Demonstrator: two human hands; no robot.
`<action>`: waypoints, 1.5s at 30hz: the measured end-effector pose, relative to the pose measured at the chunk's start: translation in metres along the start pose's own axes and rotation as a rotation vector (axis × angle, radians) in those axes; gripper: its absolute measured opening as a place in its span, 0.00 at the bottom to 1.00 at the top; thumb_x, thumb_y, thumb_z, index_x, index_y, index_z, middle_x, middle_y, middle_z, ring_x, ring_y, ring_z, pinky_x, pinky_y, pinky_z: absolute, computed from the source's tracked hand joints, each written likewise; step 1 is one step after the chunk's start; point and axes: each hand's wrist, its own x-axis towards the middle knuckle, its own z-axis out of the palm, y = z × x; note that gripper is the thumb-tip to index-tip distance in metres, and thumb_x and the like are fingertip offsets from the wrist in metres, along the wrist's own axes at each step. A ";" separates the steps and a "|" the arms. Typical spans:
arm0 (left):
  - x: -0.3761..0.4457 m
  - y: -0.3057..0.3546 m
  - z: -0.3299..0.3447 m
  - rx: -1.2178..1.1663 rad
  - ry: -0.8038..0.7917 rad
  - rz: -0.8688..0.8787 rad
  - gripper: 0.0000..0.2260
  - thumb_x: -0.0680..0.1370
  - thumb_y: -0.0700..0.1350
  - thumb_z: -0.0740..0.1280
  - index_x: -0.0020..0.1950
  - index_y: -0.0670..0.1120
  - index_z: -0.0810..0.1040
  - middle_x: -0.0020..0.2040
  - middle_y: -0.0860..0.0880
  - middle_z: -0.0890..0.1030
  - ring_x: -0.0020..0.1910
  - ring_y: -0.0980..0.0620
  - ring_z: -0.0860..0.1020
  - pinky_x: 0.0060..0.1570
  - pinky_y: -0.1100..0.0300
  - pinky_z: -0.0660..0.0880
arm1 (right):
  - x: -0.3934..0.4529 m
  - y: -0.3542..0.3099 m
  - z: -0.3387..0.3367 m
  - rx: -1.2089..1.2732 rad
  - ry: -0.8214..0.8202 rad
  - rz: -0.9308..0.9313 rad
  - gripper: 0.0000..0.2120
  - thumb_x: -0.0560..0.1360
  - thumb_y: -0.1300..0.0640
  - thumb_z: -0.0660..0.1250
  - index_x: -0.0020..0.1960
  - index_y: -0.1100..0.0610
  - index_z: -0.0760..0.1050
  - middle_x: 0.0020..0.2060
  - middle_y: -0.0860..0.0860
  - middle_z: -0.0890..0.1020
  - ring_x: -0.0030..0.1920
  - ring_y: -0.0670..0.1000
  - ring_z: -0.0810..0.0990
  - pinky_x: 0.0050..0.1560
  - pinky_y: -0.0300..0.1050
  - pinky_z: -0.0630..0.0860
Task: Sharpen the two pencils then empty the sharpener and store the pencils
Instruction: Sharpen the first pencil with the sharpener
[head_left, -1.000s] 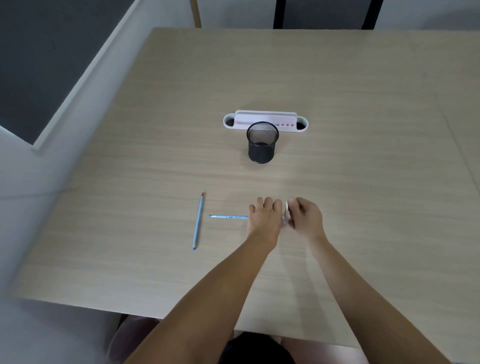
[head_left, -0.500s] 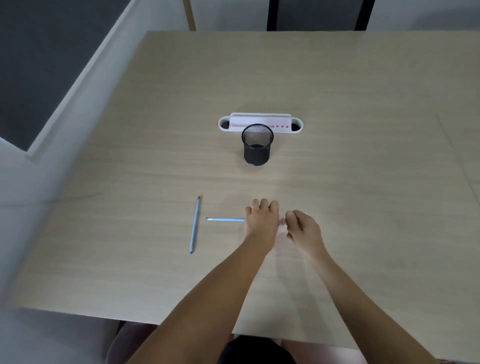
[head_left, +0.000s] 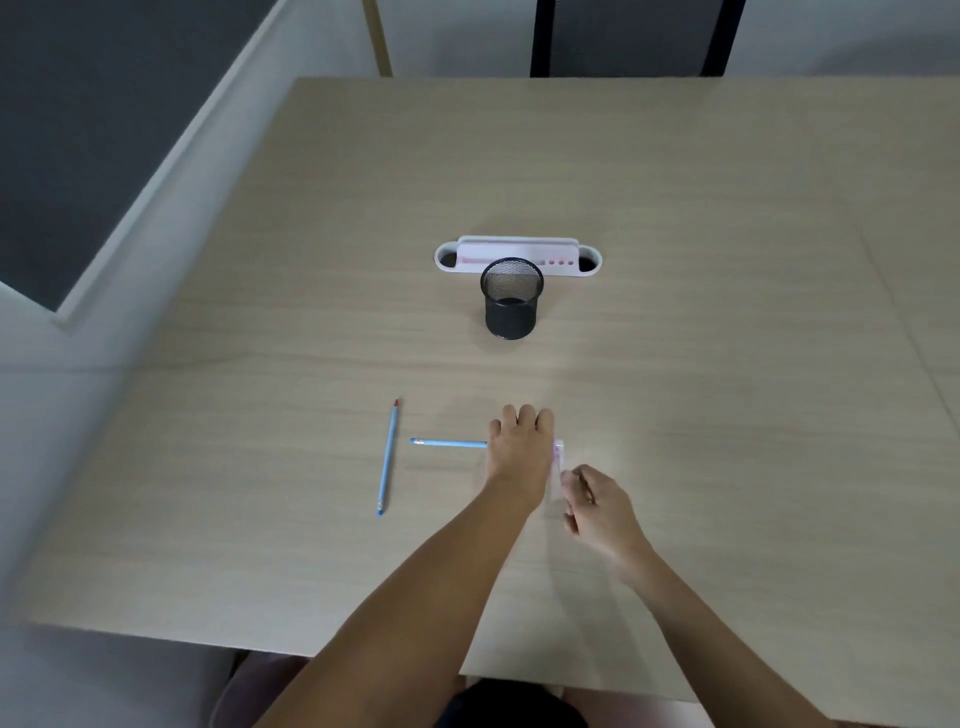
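My left hand (head_left: 519, 453) lies palm down on the table, closed over the right end of a blue pencil (head_left: 449, 443) that sticks out to the left. A small white and pink sharpener (head_left: 558, 460) shows just right of that hand, mostly hidden. My right hand (head_left: 597, 504) pinches the sharpener's near side with its fingertips. A second blue pencil (head_left: 387, 457) with a red tip lies loose to the left, pointing away from me. The black mesh pencil cup (head_left: 510, 306) stands upright farther back.
A white desk organiser (head_left: 447, 258) with pink inserts stands right behind the mesh cup. The wooden table (head_left: 701, 364) ends on the left beside a white partition (head_left: 130, 218), and its near edge runs below my forearms.
My right hand has drawn back toward me and to the right while still touching the sharpener. My left hand and both pencils stay in place. The head camera has shifted slightly.
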 end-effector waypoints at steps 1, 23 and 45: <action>0.000 0.000 0.000 -0.007 0.000 0.000 0.22 0.71 0.40 0.71 0.62 0.43 0.65 0.59 0.44 0.71 0.58 0.43 0.69 0.53 0.54 0.68 | 0.001 -0.008 -0.007 0.005 -0.003 -0.049 0.14 0.78 0.58 0.58 0.36 0.61 0.71 0.22 0.47 0.73 0.24 0.49 0.73 0.30 0.42 0.70; 0.000 -0.002 -0.001 -0.004 0.019 -0.003 0.23 0.70 0.41 0.72 0.61 0.44 0.66 0.58 0.44 0.72 0.57 0.43 0.70 0.50 0.54 0.69 | 0.038 -0.037 -0.016 -0.033 0.236 -0.138 0.16 0.76 0.53 0.63 0.32 0.60 0.76 0.23 0.52 0.78 0.26 0.52 0.77 0.32 0.43 0.71; 0.000 0.001 0.000 -0.025 0.000 -0.033 0.24 0.69 0.40 0.73 0.62 0.44 0.67 0.58 0.45 0.73 0.57 0.44 0.70 0.51 0.54 0.69 | 0.075 -0.027 0.005 0.075 0.185 0.144 0.07 0.72 0.54 0.63 0.37 0.55 0.75 0.32 0.55 0.79 0.30 0.57 0.76 0.35 0.51 0.75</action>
